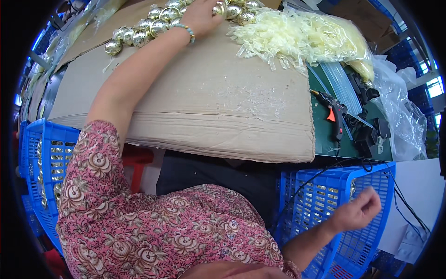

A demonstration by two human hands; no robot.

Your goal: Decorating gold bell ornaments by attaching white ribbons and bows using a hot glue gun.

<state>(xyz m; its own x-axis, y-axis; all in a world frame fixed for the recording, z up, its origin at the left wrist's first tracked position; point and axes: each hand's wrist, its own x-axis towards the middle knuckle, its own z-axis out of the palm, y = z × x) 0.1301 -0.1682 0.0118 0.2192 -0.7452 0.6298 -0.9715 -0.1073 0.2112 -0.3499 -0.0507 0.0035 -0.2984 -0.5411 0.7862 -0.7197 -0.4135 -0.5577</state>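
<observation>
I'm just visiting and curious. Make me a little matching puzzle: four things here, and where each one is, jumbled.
1. Left hand
2. Right hand
3. Glue gun
4. Loose pale-yellow pieces

A. On the green surface
B. Heaped on the cardboard
C. Among the golden balls
D. Seen against a blue basket

Pairs: 1-C, 2-D, 3-A, 4-B

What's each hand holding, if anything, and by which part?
The left hand is at shiny gold patterned balls; a grip can't be told. The curled right hand shows nothing held.
</observation>
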